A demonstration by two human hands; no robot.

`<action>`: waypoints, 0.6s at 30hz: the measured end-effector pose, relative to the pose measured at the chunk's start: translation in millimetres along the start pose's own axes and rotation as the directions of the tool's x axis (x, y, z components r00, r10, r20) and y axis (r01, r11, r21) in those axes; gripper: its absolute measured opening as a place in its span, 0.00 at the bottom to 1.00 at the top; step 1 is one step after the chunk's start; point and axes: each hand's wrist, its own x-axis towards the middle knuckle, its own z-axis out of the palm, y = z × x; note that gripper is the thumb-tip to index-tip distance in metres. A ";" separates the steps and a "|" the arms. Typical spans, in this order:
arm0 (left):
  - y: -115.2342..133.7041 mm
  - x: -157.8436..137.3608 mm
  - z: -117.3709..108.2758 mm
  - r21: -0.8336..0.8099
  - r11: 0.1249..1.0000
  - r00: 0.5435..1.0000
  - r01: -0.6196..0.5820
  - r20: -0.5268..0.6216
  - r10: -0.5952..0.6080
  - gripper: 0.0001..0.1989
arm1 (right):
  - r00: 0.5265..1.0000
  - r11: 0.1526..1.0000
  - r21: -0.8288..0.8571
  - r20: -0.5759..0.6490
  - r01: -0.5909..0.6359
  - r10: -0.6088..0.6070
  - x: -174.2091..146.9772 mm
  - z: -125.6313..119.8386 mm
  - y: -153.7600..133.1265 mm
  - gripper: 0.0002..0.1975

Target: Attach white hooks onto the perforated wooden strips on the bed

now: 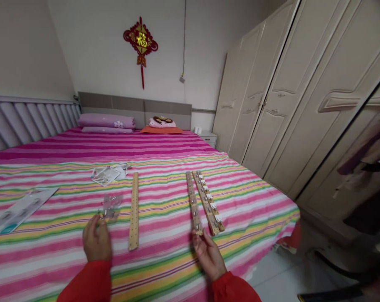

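My right hand [209, 253] grips the near end of a narrow wooden strip [193, 205] lined with clear adhesive-looking hooks. Just right of it, on the striped bedspread, lie two more strips side by side [209, 205]; round white pieces run along the outer one. My left hand [97, 241] has thumb and fingertips pinched together at the near edge of a small pile of clear plastic hooks [112, 206]; what is between those fingertips is too small to make out. Between my hands lies a bare wooden strip [134, 212] with a row of small marks or holes.
Beyond the hook pile sits a heap of small plastic packets [110, 174]. A long flat package [22, 209] lies at far left. Pillows [106, 121] rest by the headboard [114, 102]. A tall wardrobe [271, 96] stands right of the bed, past its edge.
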 end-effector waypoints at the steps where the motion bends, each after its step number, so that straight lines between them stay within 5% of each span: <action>1: 9.1 -10.0 0.3 -0.047 0.999 0.999 0.008 0.043 -0.006 0.25 | 1.000 1.000 -0.004 0.015 -0.018 0.018 -0.4 0.5 3.1 0.06; 3: 28.9 -34.8 3.5 -0.140 0.973 0.949 0.184 0.283 -0.138 0.25 | 0.998 0.999 -0.020 0.044 -0.047 0.048 -1.1 1.6 9.8 0.06; 5: 47.5 -63.7 11.3 -0.166 0.898 0.746 0.408 0.627 -0.223 0.26 | 0.996 0.997 -0.031 0.058 -0.067 0.069 -2.1 2.8 17.7 0.06; 7: 61.5 -93.7 23.4 -0.105 0.858 0.549 0.504 0.805 -0.224 0.30 | 0.994 0.995 -0.031 0.058 -0.095 0.097 -3.5 3.5 27.8 0.06; 9: 69.5 -121.0 36.8 -0.078 0.822 0.448 0.564 0.866 -0.225 0.37 | 0.990 0.991 -0.020 0.056 -0.129 0.130 -5.5 3.5 40.7 0.06; 13: 71.1 -153.6 54.1 -0.133 0.830 0.424 0.541 0.896 -0.133 0.52 | 0.982 0.984 -0.039 0.076 -0.172 0.175 -10.6 2.1 68.2 0.13; 18: 63.3 -151.9 50.4 -0.144 0.886 0.523 0.440 0.844 -0.122 0.43 | 0.975 0.975 -0.117 0.098 -0.187 0.198 -13.0 3.5 84.7 0.21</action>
